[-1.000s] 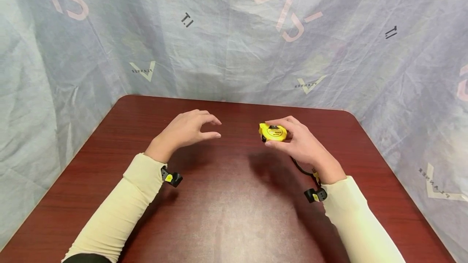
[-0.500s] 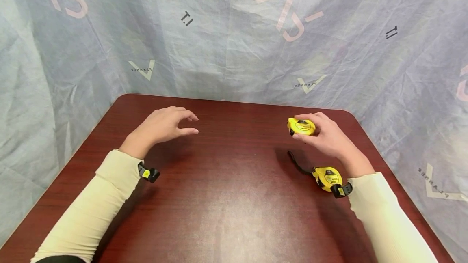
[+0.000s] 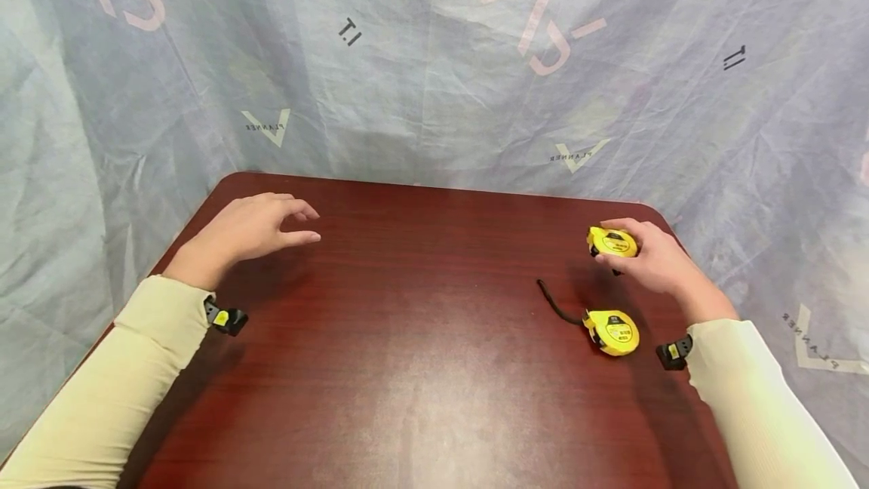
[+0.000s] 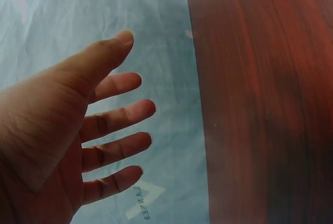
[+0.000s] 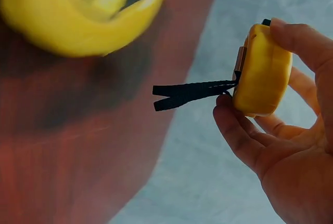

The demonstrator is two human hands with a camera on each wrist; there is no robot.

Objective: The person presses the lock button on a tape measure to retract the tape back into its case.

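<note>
My right hand (image 3: 652, 253) pinches a yellow tape measure (image 3: 616, 242) between thumb and fingers, near the table's far right corner. In the right wrist view a black strap hangs off this tape measure (image 5: 264, 73). A second yellow tape measure (image 3: 614, 333) lies nearer on the table, its black strap (image 3: 557, 302) stretched out to the left. My left hand (image 3: 247, 229) hovers over the far left of the table, holding nothing. The left wrist view shows its fingers (image 4: 117, 112) spread apart and slightly bent.
The dark red wooden table (image 3: 407, 308) has rounded far corners. A grey-white printed cloth (image 3: 421, 81) hangs behind it and along both sides. Each wrist carries a small black camera (image 3: 227, 320) on a strap.
My right hand has moved right with its tape measure and lowered slightly at the end. The other tape measure, formerly mostly hidden behind the right arm, now shows fully. My left hand has drifted left.
</note>
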